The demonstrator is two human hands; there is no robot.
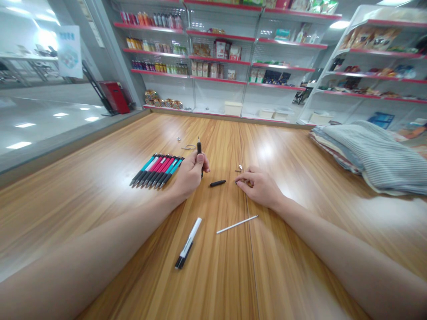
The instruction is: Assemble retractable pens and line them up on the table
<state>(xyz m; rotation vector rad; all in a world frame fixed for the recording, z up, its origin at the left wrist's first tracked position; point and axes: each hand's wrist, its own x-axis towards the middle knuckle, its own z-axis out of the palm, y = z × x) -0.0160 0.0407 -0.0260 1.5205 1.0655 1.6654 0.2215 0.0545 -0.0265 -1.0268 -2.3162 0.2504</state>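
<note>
My left hand (pixel 191 172) is closed around a black pen part (pixel 199 147), held upright with its thin tip up. My right hand (pixel 259 184) rests on the table with thumb and forefinger pinched over something small, mostly hidden. Just beyond those fingers lie small shiny pieces (pixel 239 168). A short black pen piece (pixel 217 183) lies between the hands. Nearer me are a white pen refill (pixel 237 224) and a white and black marker-like pen (pixel 188 243). Left of my left hand, several pens (pixel 156 170) with teal, white and pink barrels lie in a row.
The wooden table (pixel 133 275) has a lengthwise seam. A thin ring-shaped loop (pixel 188 147) and a small shiny bit (pixel 178 138) lie beyond the pens. Folded cloths (pixel 373 155) are piled at the right. Stocked shelves (pixel 218 58) stand behind the table.
</note>
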